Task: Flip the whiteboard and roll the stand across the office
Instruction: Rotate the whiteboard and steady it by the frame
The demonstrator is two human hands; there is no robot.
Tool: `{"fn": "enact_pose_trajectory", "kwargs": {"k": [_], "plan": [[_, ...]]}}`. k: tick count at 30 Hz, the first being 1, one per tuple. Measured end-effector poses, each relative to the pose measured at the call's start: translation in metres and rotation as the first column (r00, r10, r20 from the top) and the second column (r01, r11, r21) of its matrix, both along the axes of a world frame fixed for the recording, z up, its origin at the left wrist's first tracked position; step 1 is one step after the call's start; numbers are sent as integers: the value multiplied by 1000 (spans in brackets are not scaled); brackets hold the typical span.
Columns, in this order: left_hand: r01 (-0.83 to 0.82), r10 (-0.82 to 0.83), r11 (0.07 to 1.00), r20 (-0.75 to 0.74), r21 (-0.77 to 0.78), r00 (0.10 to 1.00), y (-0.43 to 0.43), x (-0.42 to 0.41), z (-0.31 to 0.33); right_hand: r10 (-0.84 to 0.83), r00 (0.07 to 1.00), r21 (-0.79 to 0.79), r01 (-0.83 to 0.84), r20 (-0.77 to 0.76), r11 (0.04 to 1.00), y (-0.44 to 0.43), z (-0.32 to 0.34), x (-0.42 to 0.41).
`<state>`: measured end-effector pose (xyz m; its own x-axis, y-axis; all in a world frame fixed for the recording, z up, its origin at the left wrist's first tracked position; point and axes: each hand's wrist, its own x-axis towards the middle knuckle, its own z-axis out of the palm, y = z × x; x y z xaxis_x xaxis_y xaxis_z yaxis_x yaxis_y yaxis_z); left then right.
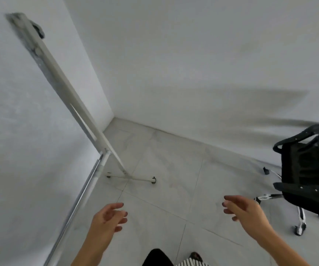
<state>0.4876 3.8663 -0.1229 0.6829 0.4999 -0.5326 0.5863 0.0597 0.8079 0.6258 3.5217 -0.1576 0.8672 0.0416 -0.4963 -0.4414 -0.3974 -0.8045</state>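
Observation:
The whiteboard fills the left side, its blank white face turned toward me and its right edge running as a long frame from top left down to the middle. A dark knob sits near the top of that side post. The stand's foot bar rests on the floor with small castors at both ends. My left hand hovers low, fingers apart, just right of the board's lower rail, touching nothing. My right hand is also open and empty, further right.
A black mesh office chair on a wheeled chrome base stands at the right, close to my right hand. White walls meet in a corner behind the stand. Pale floor tiles stretch between the stand and the chair.

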Motion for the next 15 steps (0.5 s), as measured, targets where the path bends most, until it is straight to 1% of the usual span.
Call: {"fn": "enact_pose_trajectory", "kwargs": {"k": [2, 6, 10, 12, 15], "plan": [[-80, 81, 997, 35, -20, 996, 15, 23, 5, 55, 998, 14, -55, 32, 998, 23, 9, 48], [-197, 197, 980, 48, -11, 979, 54, 76, -2, 144, 988, 17, -146, 57, 989, 80, 10, 135], [-261, 260, 965, 85, -5, 962, 102, 142, -2, 207, 976, 36, -210, 65, 977, 149, 11, 210], [-290, 288, 957, 111, -3, 951, 124, 173, 9, 252, 964, 62, -257, 80, 964, 186, 21, 244], [-327, 317, 944, 162, 37, 934, 156, 213, 31, 343, 935, 45, -348, 92, 936, 235, 30, 290]]}}
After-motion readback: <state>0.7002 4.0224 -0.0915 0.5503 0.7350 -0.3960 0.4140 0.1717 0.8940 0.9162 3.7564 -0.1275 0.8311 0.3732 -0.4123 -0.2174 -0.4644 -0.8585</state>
